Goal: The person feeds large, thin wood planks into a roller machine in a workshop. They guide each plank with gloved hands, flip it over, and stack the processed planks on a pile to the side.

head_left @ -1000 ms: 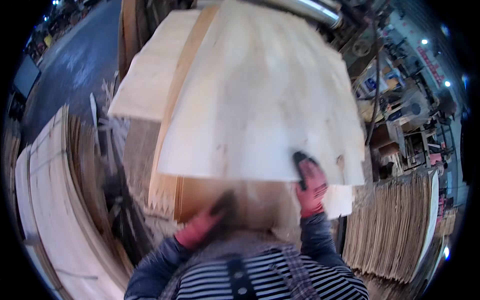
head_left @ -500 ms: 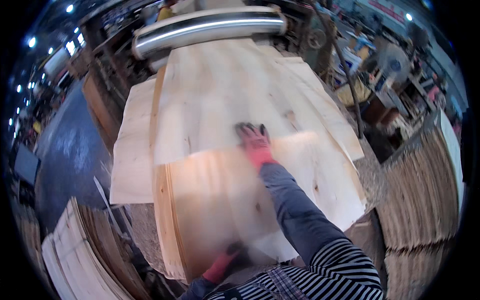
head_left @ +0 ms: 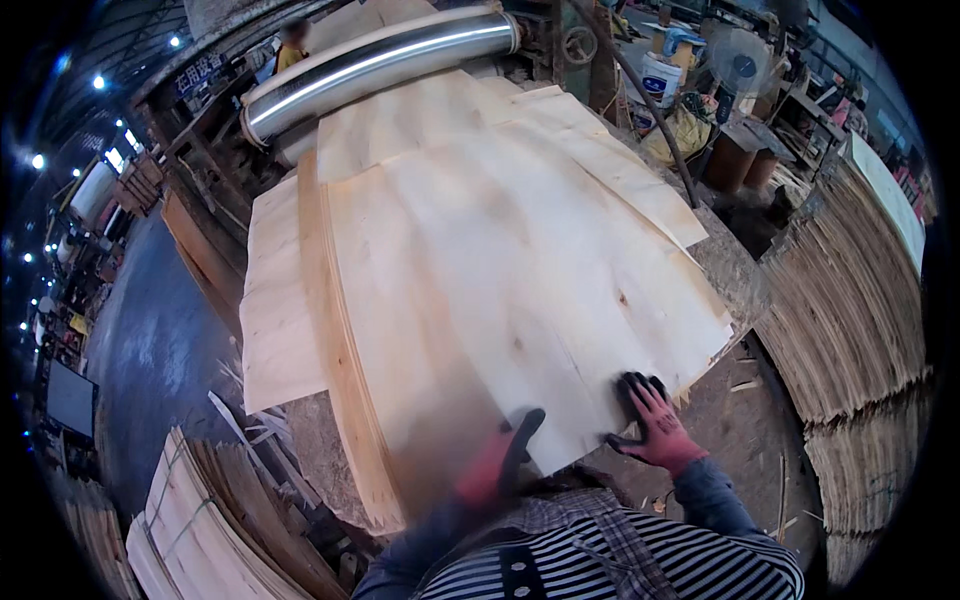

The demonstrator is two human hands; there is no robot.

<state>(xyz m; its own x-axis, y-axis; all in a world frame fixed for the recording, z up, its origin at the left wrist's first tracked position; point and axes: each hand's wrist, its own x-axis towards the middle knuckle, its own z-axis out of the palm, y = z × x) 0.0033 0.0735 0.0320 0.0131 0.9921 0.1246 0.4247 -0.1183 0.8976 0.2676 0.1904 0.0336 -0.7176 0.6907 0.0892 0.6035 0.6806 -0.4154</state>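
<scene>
A pale wood veneer sheet (head_left: 520, 270) lies on top of a stack of veneers (head_left: 335, 330) in front of me. My right hand (head_left: 655, 425), in a pink glove with black fingertips, rests with fingers spread on the sheet's near right edge. Beside the near edge, further left, is my left hand (head_left: 497, 455), gloved alike and slightly blurred. Its visible fingers are stretched out toward the sheet, and no held thing shows in it. Beyond the stack, a shiny metal roller (head_left: 380, 75) lies across the far end, with veneer reaching up to it.
Tall veneer piles stand at the right (head_left: 850, 300) and lower left (head_left: 185, 510). A dark bar (head_left: 640, 110) slants down on the right. Behind it are a fan (head_left: 738, 68) and a white bucket (head_left: 660, 78). A person (head_left: 291, 45) is partly visible beyond the roller.
My right hand has come back from mid-sheet to the near right edge. My left hand has moved up and right. The top sheet's far edge now lies nearer the roller. The view has shifted.
</scene>
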